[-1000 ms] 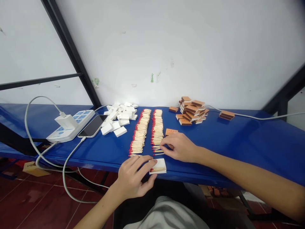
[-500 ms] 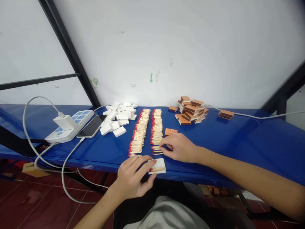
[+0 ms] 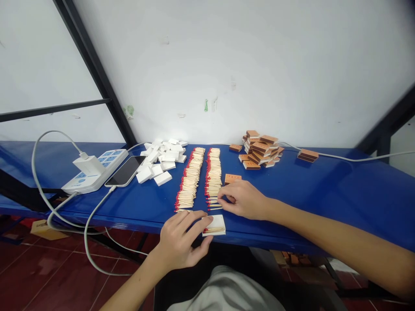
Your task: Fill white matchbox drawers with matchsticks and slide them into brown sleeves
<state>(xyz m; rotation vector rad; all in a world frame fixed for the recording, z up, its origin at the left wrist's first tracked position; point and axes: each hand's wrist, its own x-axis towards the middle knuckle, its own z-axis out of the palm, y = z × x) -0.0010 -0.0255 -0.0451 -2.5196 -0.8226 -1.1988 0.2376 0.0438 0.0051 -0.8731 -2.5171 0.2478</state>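
Observation:
My left hand [image 3: 184, 239] holds a small white matchbox tray [image 3: 218, 221] at the table's front edge, thumb and fingers around its left end. A few red-tipped matches lie in the tray along its near side. Just beyond it, my right hand [image 3: 243, 199] has thumb and index finger pinched at the stick ends of matches in the near part of the right row of matches [image 3: 213, 172]. How many it grips is hidden. To the left runs a second row of matches [image 3: 191, 177], red heads leftward. An orange matchbox sleeve [image 3: 232, 178] lies just behind my right hand.
White trays [image 3: 162, 157] are heaped at the back left. Orange matchboxes [image 3: 259, 149] are piled at the back right, with a few apart [image 3: 308, 155]. A phone [image 3: 126, 171], a power strip [image 3: 108, 160] and white cables occupy the blue table's left side.
My right hand's fingertips have shifted very slightly at the near end of the right match row. My left hand and the tray have stayed in place.

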